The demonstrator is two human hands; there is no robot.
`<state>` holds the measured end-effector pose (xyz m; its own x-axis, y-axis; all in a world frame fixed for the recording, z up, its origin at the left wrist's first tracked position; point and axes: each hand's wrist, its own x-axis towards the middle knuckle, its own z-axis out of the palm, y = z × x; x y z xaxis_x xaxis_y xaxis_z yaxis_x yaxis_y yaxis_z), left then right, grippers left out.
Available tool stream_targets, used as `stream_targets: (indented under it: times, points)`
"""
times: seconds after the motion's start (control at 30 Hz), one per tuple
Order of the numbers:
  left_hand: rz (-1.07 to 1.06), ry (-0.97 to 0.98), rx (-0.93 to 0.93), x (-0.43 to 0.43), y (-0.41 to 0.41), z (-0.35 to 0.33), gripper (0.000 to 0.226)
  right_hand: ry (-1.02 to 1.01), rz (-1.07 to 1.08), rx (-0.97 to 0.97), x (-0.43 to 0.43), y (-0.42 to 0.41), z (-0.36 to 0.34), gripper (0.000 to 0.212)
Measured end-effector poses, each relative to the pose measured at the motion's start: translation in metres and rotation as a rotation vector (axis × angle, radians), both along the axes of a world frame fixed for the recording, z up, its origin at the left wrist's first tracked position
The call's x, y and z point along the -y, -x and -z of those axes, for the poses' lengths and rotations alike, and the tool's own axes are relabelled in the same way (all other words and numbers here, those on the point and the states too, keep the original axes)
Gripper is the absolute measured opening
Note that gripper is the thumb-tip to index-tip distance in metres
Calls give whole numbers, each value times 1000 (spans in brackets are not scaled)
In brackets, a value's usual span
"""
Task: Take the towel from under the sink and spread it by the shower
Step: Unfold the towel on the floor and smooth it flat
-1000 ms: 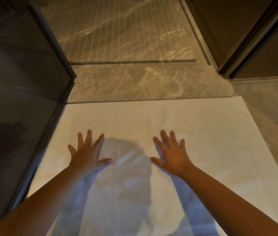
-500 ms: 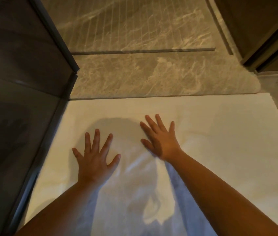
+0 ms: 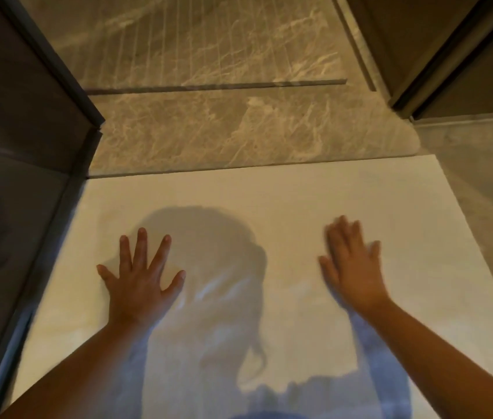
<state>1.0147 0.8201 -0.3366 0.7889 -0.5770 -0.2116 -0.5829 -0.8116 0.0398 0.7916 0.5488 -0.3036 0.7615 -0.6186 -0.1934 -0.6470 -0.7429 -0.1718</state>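
Observation:
A white towel point(image 3: 284, 195) lies flat on the floor, its far edge along the marble sill of the shower point(image 3: 239, 131). My left hand point(image 3: 139, 276) rests palm down on the towel's left half, fingers spread. On the towel's right half, my right hand point(image 3: 351, 264) also lies flat with its fingers apart, slightly blurred. Neither hand holds anything. A shadow of my head and shoulders falls across the towel between my arms.
A dark glass panel with a metal frame point(image 3: 43, 164) runs along the towel's left edge. The ribbed marble shower floor point(image 3: 209, 40) stretches beyond the sill. A dark door frame point(image 3: 438, 71) stands at the upper right, with grey floor tile point(image 3: 481, 176) beside the towel.
My right hand has slid to the right across the towel, away from my left hand. My left hand has stayed almost in place. The view has shifted slightly.

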Motion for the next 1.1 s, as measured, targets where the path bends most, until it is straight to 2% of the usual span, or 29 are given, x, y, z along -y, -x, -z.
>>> stream_targets:
  times: [0.07,0.1,0.2,0.33,0.4,0.6,0.7,0.73,0.87,1.0,1.07,1.1]
  points:
    - [-2,-12,1,0,0,-1,73,26,-259,-74,-43,8,4,52]
    - [6,-17,3,0,1,-2,73,-2,-289,-146,-52,14,2,58]
    - [39,-31,1,0,4,-8,72,12,-252,-260,-49,31,-8,67]
    - [38,-11,-26,0,9,-13,68,-40,-202,-327,-46,63,-11,54]
    - [49,39,-42,-2,16,-17,65,-60,-168,-375,-50,81,-12,57]
    - [285,221,-167,19,84,-30,72,-75,-153,-399,-69,114,-37,58]
    - [444,124,-250,39,121,-35,69,-117,-165,-383,-74,126,-50,82]
    - [464,106,-283,43,131,-36,63,-116,-173,-385,-74,129,-51,83]
    - [545,4,-366,35,144,-39,53,-77,-191,-387,-61,130,-43,58]
    - [740,155,-204,13,133,-60,52,-79,-221,-270,-56,120,-33,58]
    - [770,105,-97,9,136,-74,28,-99,-268,-222,-58,118,-28,57]
    - [786,70,-57,11,139,-82,25,-117,-290,-205,-58,118,-26,57]
